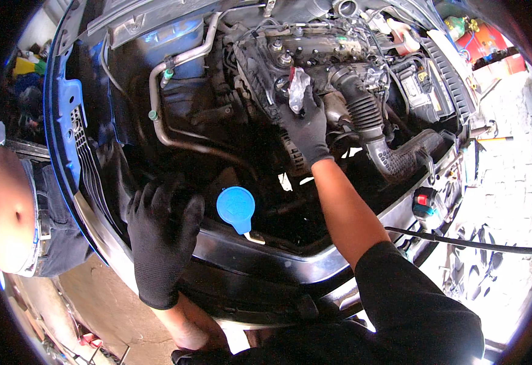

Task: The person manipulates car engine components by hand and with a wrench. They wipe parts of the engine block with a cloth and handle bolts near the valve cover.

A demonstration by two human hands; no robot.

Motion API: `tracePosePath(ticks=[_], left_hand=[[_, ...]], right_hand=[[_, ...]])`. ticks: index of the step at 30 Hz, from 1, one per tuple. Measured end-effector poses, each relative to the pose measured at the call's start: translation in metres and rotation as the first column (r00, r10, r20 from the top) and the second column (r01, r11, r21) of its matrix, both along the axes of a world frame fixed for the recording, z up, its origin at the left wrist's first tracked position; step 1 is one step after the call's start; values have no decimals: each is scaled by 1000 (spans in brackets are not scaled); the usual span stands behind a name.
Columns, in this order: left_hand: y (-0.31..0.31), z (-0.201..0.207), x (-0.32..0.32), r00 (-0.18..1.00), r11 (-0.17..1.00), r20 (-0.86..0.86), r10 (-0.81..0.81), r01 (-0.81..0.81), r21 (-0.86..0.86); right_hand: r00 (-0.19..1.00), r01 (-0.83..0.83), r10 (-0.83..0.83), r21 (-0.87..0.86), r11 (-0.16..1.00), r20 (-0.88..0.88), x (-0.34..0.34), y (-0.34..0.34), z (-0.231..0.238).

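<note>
A black knitted glove covers my right hand point(306, 131), which reaches into the engine bay over the engine point(320, 47). It grips a small crumpled clear plastic packet point(298, 91) with a red bit at its top; what is inside cannot be made out. Beside it runs a black ribbed air intake hose point(363, 111). My left hand point(163, 243), gloved the same way, rests near the front left edge of the bay, fingers spread and thumb apart, holding nothing visible. To its right sits a blue round reservoir cap point(236, 205).
A metal pipe point(155, 85) bends along the bay's left side. The battery point(421, 91) stands at the right. A cordless power tool point(425, 204) lies at the front right edge, near a black rod point(460, 241). Another person point(19, 213) stands at the left.
</note>
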State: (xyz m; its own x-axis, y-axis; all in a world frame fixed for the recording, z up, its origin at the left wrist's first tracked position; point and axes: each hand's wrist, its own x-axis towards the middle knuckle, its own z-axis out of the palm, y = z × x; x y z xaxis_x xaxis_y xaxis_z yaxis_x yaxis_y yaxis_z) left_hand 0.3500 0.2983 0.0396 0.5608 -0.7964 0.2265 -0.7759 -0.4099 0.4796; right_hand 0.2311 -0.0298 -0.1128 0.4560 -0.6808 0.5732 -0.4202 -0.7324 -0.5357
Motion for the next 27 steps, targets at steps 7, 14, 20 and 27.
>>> tracePosePath(ticks=[7, 14, 20, 27], left_hand=[[-2, -1, -3, 1000, 1000, -1, -6, 6, -2], [-7, 6, -6, 999, 999, 33, -1, 0, 33], [-12, 5, -10, 996, 998, 86, -17, 21, -52], [-10, 10, -5, 996, 995, -34, -79, 77, -61]], right_hand=[[970, 116, -13, 418, 901, -242, -12, -16, -16], [832, 132, 37, 262, 956, -553, 0, 34, 11], [838, -231, 339, 286, 930, -427, 27, 92, 33], [791, -51, 83, 69, 996, -606, -11, 49, 44]])
